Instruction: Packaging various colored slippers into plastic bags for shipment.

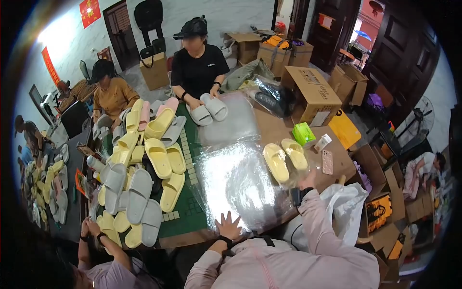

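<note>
My left hand [227, 226] lies flat with fingers spread on a stack of clear plastic bags [236, 178] at the table's near edge. To the right, a pair of pale yellow slippers, one [275, 163] beside the other [294, 154], sits under shiny clear film that looks like a bag. My right hand [307, 179] is at the near right corner of that film, its fingers closed on the edge; the fingertips are partly hidden. Another stack of clear bags [228, 118] lies farther off, where a co-worker's hands hold grey slippers [209, 110].
A heap of yellow, grey and pink slippers [139, 188] covers the table's left side. On the right are a green packet [303, 134], a small white box [323, 143] and a phone [327, 162]. A large carton [313, 96] stands behind; a white sack [341, 207] is beside my right arm.
</note>
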Demonstrator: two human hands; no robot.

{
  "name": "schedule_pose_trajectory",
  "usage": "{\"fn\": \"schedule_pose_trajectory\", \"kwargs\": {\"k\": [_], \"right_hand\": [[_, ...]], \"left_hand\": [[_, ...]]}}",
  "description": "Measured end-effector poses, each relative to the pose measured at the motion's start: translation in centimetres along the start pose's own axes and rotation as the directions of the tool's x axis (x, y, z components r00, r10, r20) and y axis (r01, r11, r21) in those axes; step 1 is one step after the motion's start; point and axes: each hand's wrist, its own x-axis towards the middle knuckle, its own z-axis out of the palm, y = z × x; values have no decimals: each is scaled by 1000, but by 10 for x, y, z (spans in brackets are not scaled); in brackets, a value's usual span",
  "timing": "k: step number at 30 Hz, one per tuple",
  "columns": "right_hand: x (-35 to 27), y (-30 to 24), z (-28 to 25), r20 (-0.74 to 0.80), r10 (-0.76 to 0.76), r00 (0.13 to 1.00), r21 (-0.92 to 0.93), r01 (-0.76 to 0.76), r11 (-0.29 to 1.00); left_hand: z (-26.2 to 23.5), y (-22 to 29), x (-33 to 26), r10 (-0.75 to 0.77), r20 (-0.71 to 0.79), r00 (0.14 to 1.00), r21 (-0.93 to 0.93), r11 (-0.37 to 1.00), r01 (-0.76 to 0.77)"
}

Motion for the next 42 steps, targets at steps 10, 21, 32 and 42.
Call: {"fn": "schedule_pose_trajectory", "kwargs": {"k": [10, 21, 32, 42], "right_hand": [[-115, -24, 77, -142, 397, 907, -649, -388, 654], [-128, 17, 82, 86, 608, 789, -656, -414, 630], [-146, 35, 95, 341, 526, 779, -197, -488, 850], [-173, -12, 109, 444, 630, 637, -457, -444, 771]], "left_hand": [[-15, -7, 19, -365, -305, 880, -160, 930, 331], [-13, -26, 33, -691, -121, 713, -661, 592, 461], [-31, -56, 34, -403, 357, 843, -934, -150, 324], [8, -131, -6, -352, 417, 838, -905, -246, 347]]}}
